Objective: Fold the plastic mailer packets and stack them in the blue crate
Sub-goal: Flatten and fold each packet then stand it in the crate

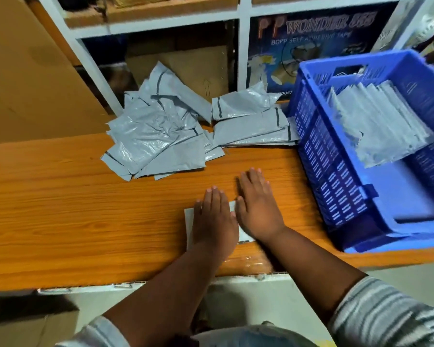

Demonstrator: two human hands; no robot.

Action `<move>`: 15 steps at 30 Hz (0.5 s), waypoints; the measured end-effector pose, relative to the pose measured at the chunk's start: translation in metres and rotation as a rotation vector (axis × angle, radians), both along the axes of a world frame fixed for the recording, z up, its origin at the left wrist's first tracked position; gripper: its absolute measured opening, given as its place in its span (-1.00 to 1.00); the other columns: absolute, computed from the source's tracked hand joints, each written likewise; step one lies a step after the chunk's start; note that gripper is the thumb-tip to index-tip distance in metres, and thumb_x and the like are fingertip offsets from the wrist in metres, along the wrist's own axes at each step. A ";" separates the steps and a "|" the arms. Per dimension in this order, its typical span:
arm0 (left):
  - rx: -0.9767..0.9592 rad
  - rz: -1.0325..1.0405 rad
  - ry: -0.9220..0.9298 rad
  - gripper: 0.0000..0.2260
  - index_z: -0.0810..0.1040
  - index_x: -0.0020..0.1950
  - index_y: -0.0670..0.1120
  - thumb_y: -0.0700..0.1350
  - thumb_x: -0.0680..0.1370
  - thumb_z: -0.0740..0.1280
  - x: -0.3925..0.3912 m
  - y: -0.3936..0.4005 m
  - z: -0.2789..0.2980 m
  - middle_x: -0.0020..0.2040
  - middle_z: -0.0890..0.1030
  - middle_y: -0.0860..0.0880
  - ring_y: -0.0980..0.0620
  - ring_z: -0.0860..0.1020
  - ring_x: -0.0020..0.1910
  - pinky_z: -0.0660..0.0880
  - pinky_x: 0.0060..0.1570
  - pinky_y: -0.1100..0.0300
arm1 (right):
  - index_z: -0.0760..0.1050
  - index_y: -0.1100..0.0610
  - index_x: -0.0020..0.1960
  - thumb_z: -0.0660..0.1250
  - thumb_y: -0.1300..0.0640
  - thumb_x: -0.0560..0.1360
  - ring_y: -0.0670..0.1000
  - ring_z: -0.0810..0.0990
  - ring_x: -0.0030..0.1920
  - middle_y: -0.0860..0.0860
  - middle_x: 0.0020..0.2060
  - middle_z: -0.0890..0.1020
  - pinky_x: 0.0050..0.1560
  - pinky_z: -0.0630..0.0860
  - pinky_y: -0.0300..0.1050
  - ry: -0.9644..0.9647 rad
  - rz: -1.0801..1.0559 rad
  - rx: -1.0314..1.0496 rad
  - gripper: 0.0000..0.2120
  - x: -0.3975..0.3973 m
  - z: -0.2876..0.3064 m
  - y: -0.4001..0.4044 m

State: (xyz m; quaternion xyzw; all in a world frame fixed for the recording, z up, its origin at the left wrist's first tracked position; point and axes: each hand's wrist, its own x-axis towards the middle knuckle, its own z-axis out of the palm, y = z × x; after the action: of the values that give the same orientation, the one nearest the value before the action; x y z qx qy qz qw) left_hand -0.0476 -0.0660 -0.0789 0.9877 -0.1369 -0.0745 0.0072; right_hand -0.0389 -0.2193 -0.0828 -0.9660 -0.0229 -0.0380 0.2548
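Lettering on the dark box (311,48) behind the bench's far edge reads "WONDER" and "SELF ADHESIVE TAPE"; we cannot read the rest. We see the left hand (214,219) and right hand (257,206) side by side, fingers straight, both pressing flat on one grey mailer packet (189,221) near the bench's (73,209) near edge. Loose mailer packets (166,128) lie heaped along the far edge. The blue crate (336,186) sits at the bench's right end, holding a row of folded packets (376,123).
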 end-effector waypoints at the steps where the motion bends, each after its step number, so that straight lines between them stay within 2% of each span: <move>1: 0.004 0.020 0.005 -0.37 -0.03 0.75 -0.16 0.11 0.73 -0.09 -0.003 -0.001 -0.003 0.76 -0.05 -0.19 -0.18 -0.04 0.74 -0.01 0.67 -0.22 | 0.04 0.09 0.74 0.09 -0.11 0.73 0.17 -0.16 0.73 0.16 0.73 -0.04 0.67 0.00 0.35 -0.009 0.023 -0.160 -0.35 -0.004 -0.002 -0.004; 3: -0.002 0.062 0.004 -0.37 0.00 0.75 -0.14 0.11 0.74 0.00 -0.002 -0.003 -0.005 0.76 -0.03 -0.18 -0.17 -0.04 0.74 0.00 0.67 -0.22 | -0.02 0.02 0.75 -0.05 -0.25 0.73 0.19 -0.24 0.72 0.16 0.73 -0.14 0.65 -0.11 0.41 0.039 0.020 -0.345 -0.33 -0.011 -0.009 -0.007; 7: 0.000 0.047 -0.030 -0.37 0.01 0.75 -0.13 0.12 0.74 0.03 0.004 -0.006 -0.014 0.76 -0.02 -0.19 -0.19 -0.03 0.73 0.02 0.67 -0.22 | -0.18 -0.09 0.74 -0.25 -0.32 0.70 0.19 -0.34 0.70 0.13 0.73 -0.23 0.61 -0.27 0.44 0.199 -0.071 -0.382 -0.33 -0.008 -0.022 -0.004; 12: 0.019 0.012 -0.042 -0.37 0.06 0.73 -0.16 0.13 0.72 0.01 0.003 -0.004 -0.012 0.74 0.03 -0.21 -0.21 0.02 0.73 0.06 0.65 -0.23 | -0.11 -0.03 0.75 -0.22 -0.26 0.73 0.14 -0.27 0.72 0.09 0.74 -0.16 0.63 -0.22 0.42 0.192 -0.041 -0.323 -0.34 -0.008 -0.017 -0.008; 15: -0.043 -0.033 -0.054 -0.40 0.15 0.72 -0.13 0.11 0.72 0.00 0.003 0.003 -0.011 0.74 0.11 -0.18 -0.17 0.07 0.72 0.10 0.65 -0.24 | -0.05 0.04 0.75 -0.08 -0.20 0.75 0.11 -0.24 0.72 0.08 0.74 -0.13 0.66 -0.11 0.39 0.131 0.057 -0.187 -0.35 -0.017 -0.003 -0.017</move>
State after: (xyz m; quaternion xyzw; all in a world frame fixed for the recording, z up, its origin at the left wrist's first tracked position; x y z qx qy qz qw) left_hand -0.0449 -0.0631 -0.0897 0.9866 -0.1550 -0.0450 0.0236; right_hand -0.0556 -0.2364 -0.0857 -0.9849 -0.0373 0.0349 0.1654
